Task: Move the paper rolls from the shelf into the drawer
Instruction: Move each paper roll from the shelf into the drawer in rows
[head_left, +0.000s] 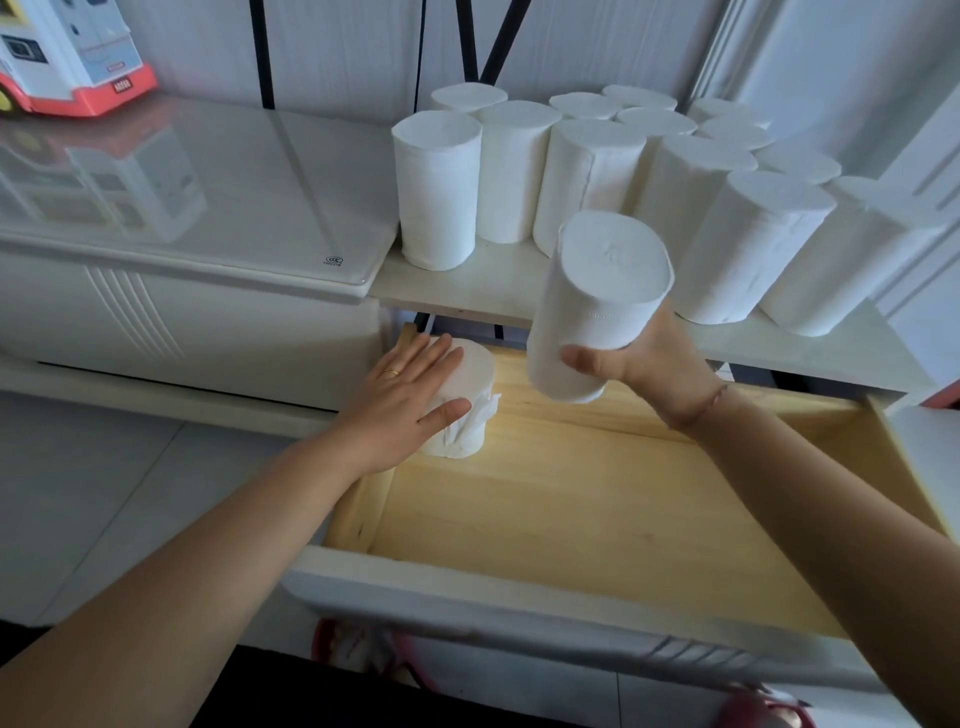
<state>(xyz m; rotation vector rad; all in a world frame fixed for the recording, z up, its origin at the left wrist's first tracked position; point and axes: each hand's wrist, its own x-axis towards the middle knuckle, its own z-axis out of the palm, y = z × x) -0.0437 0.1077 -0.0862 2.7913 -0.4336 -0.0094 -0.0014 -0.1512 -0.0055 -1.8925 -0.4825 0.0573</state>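
My left hand (410, 400) is flat and spread, palm down on the first roll (470, 410), which stands in the far left corner of the drawer (597, 525); fingers open, pressing it rather than gripping. My right hand (639, 358) is wrapped around the lower half of a second roll (597, 306), thumb across the front, fingers hidden behind, and that roll hangs tilted in the air above the drawer's back edge, not yet inside.

The rest of the rolls (597, 171) stand upright in a tight cluster on the shelf (467, 291) just behind and above the drawer, a good dozen or so, touching one another. So this job looks barely begun: one in, one on the way, and the drawer's pale wooden floor is bare everywhere else.

These look light and soft. The roll under my left palm shows a loose, crumpled flap of paper on its side, so the outer sheet can come away if I drag at it. I reckon the safest hold is around the middle of the body, one hand, gentle squeeze; too hard and it will dent. No slip worry, since the paper looks matte.

Next I'd expect to stand this second roll right beside the first, touching it, keeping the row snug against the drawer's back wall.
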